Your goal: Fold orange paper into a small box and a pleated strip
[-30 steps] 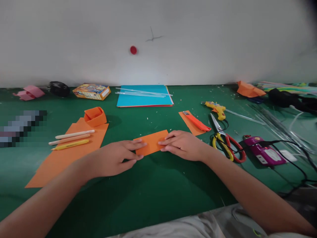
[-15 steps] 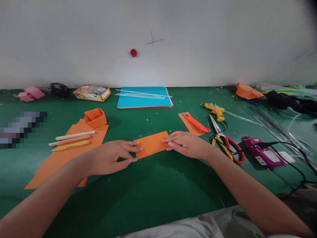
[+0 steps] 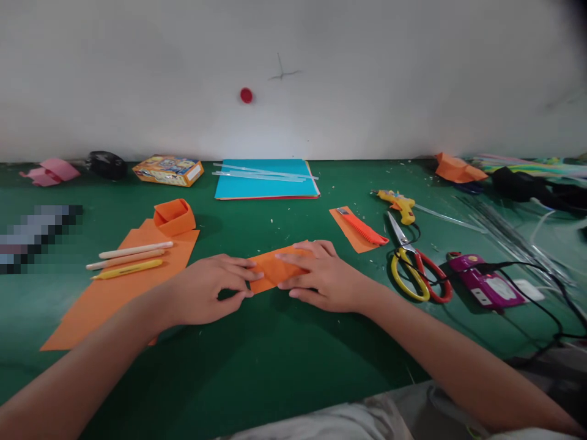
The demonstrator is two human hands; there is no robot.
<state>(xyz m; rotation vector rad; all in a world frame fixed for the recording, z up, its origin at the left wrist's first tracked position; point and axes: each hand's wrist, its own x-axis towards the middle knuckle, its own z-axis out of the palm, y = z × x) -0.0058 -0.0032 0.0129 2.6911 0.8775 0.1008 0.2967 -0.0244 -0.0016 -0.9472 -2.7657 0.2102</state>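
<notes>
A small orange paper rectangle [image 3: 268,272] lies on the green table in front of me. At its left end rests my left hand [image 3: 208,290], fingers stretched out with the tips on the paper and the thumb apart at the lower edge. My right hand [image 3: 328,278] lies across the right half of the sheet, its fingers spread and open, hiding that end. Just beyond my right hand, an orange box cutter [image 3: 364,227] sits on an orange paper strip [image 3: 367,245]. Scissors with red and yellow handles [image 3: 410,266] lie to its right.
On the left, larger orange sheets [image 3: 105,299] carry several pens [image 3: 132,269] and a folded orange paper piece [image 3: 174,217]. Blue sheets [image 3: 261,188] are at the back. A yellow glue gun [image 3: 398,203] and a purple power strip [image 3: 486,281] with black cables lie right.
My right hand has moved left from the paper's right edge onto its surface, fingers spreading across it. My left hand stays at the left end.
</notes>
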